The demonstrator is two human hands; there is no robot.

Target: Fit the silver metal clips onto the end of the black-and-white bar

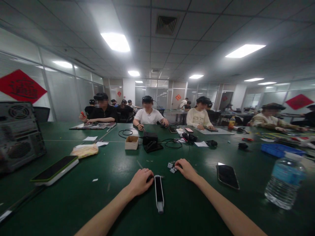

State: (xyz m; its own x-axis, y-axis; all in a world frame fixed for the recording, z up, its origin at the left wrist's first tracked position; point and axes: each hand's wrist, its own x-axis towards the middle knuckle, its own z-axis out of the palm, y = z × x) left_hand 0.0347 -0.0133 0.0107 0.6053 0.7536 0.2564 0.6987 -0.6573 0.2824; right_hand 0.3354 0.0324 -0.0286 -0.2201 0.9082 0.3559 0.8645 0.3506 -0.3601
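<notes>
My left hand [142, 181] rests on the green table with its fingers curled; whatever they may hold is hidden. Right beside it lies a slim white-framed device [159, 193] with a long dark face and a grey end pointing at me. A thin strip or rod [139, 165] shows just beyond the left knuckles. My right hand [186, 169] bends its fingertips down in a pinch at a small cluster of silvery metal pieces [170, 165]. One metal piece [173, 170] touches the fingertips.
To the right are a dark phone [228, 176], a water bottle [285, 180] and a blue tray [282, 150]. Ahead sit a small open box [131, 143] and a black device [150, 139] with cables. A phone-like device [55, 168] and computer case [21, 136] stand left. Several people work opposite.
</notes>
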